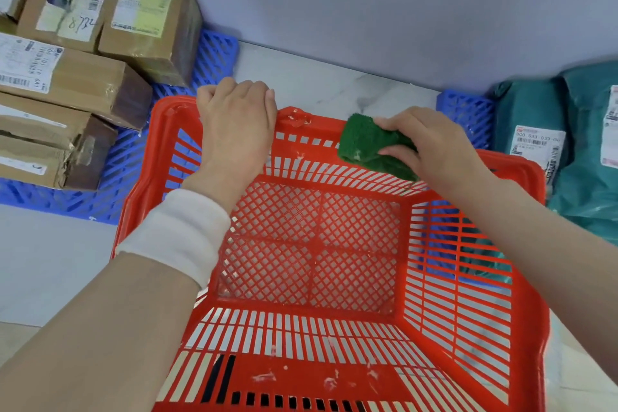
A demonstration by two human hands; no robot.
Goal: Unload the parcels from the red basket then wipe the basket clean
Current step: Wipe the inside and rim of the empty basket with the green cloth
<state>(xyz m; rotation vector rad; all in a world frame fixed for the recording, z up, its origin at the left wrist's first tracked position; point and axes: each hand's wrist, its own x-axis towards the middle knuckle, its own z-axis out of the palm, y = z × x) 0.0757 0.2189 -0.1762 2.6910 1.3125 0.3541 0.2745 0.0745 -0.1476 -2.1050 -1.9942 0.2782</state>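
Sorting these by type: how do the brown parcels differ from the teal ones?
The brown parcels are rigid, taped cardboard boxes on the left of the red basket; the teal parcels are soft plastic bags on its right. Both carry white labels and lie on blue grid mats.

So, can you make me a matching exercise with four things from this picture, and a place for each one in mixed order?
Column one:
1 cloth
2 left hand
3 boxes
4 bags

Column two:
A on the pallet at the left
B gripping the far rim of the basket
C held in the right hand, against the basket's far wall
D to the right of the basket

Pairs: 1-C, 2-B, 3-A, 4-D
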